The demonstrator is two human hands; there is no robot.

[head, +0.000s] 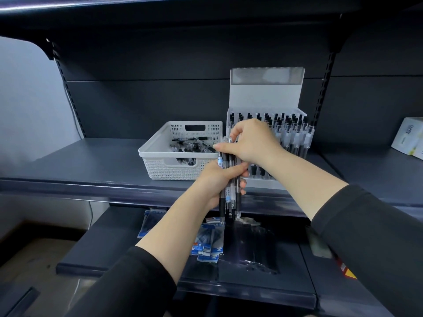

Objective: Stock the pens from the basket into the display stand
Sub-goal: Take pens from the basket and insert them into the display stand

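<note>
Pens (229, 179) — one bundle — gripped by two hands.

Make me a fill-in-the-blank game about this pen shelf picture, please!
1. The left hand grips a bunch of ____.
2. The white basket sits to the ____ of the display stand.
3. The right hand pinches the ____ end of the bunch.
4. Both sleeves are ____ in colour.

Missing words: pens; left; top; black
</note>
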